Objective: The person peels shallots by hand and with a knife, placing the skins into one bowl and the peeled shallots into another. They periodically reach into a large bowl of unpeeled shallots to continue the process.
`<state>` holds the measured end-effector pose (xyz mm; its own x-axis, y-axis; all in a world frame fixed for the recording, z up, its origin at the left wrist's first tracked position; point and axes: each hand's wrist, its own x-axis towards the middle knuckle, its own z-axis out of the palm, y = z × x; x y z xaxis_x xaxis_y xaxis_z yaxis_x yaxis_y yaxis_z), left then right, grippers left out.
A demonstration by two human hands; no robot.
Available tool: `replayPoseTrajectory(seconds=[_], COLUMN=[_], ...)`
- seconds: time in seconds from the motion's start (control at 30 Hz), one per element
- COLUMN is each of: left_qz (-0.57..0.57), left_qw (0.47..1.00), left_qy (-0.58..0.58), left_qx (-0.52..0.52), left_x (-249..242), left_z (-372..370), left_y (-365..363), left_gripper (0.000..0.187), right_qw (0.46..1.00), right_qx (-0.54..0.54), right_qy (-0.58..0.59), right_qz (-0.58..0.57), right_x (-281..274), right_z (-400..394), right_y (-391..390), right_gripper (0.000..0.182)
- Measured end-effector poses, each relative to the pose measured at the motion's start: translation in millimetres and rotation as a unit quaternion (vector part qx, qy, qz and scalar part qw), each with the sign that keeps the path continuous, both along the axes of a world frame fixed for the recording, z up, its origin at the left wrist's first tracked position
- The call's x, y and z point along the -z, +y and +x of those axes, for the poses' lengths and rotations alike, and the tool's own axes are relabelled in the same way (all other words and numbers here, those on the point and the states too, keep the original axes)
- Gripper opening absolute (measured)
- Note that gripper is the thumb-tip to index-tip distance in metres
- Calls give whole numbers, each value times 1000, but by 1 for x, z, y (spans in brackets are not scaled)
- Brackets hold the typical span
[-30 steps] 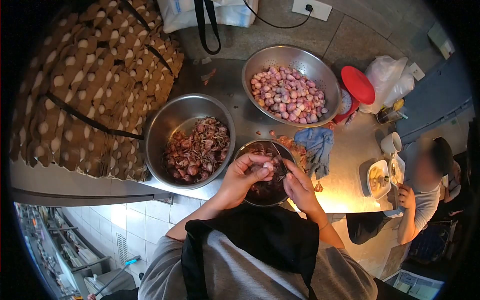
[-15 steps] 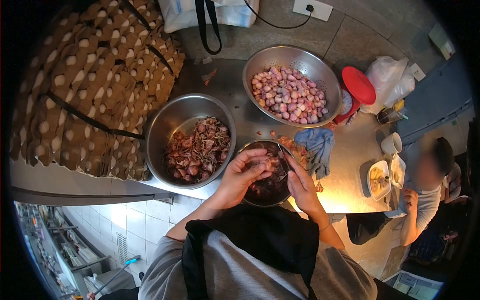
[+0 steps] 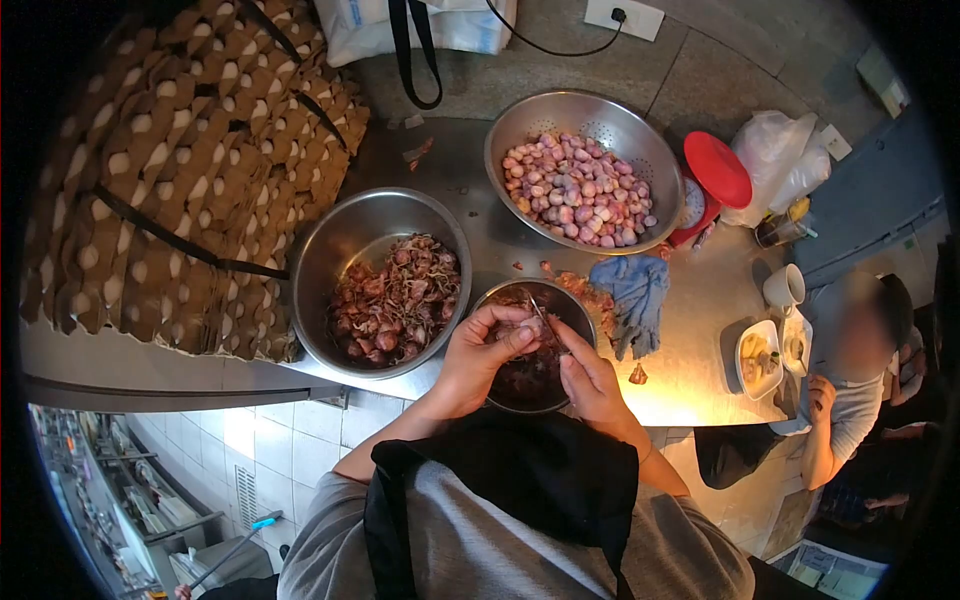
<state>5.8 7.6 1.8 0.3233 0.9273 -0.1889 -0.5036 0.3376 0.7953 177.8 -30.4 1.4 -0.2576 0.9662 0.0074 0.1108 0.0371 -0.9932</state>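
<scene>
Over a small metal bowl [image 3: 522,406] with dark skins inside, my left hand [image 3: 476,365] pinches a shallot [image 3: 527,327], partly hidden by the fingers. My right hand [image 3: 600,388] is closed around a small knife [image 3: 538,309], its blade against the shallot. To the left stands a large steel bowl [image 3: 315,270] with unpeeled shallots [image 3: 390,310], roots and dry skins on them. Behind, a steel colander [image 3: 640,125] holds many peeled pink shallots [image 3: 580,190].
Blue gloves [image 3: 638,300] and loose skins [image 3: 590,300] lie right of the small bowl. Beyond are a red scale [image 3: 715,170], a white cup [image 3: 784,288] and food containers [image 3: 758,362]. A person [image 3: 850,340] sits at the right. Stacked egg trays [image 3: 190,180] fill the left.
My right hand has shifted slightly left and down, bringing the knife blade onto the shallot. My left hand stays almost in place.
</scene>
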Motion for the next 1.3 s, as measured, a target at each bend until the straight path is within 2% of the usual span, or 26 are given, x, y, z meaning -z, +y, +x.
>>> replayPoseTrajectory(seconds=[0.1,0.17,0.27,0.37,0.5,0.67,0.77,0.83,0.9,1.0,1.07,1.23,1.3], left_qz=[-22,-28,-38,-28,-21,-26,-15,-15,-26,-32,-34,-27,-38], left_qw=[1000,1000,999,999,999,999,999,1000,1000,999,999,1000,999], left_qy=[-2,-6,-20,-37,-49,-46,-35,-23,-12,-12,-20,-1,19], left_qx=[8,9,3,0,8,5,-9,-7,6,5,3,6,11], left_x=[-5,-8,-7,-5,1,2,1,-1,-3,-3,-4,-1,-7], left_z=[0,-1,-1,2,2,2,4,4,3,2,2,1,1], left_y=[0,1,1,1,0,0,-1,-1,-1,-1,-1,-1,-1], left_gripper=[17,17,18,17,18,17,14,13,14,13,13,11,11], right_qw=[999,993,987,986,989,985,997,998,990,987,987,999,999], right_qx=[20,33,-3,-34,-24,-39,-32,-27,-20,-21,-37,-28,-26], right_qy=[-8,57,130,132,135,142,60,54,126,140,119,-24,-2], right_qz=[-25,-100,-93,-94,-61,-87,-21,-15,-66,-73,-97,2,-21], right_x=[2,-3,-6,-10,-3,-8,-2,0,-3,-2,-6,-4,-6], right_z=[6,7,5,0,-5,0,-1,-1,0,2,3,3,5], right_y=[3,3,0,-3,-2,-2,-2,-1,0,0,-3,0,0], right_gripper=[40,41,42,43,44,42,42,42,42,42,41,42,42])
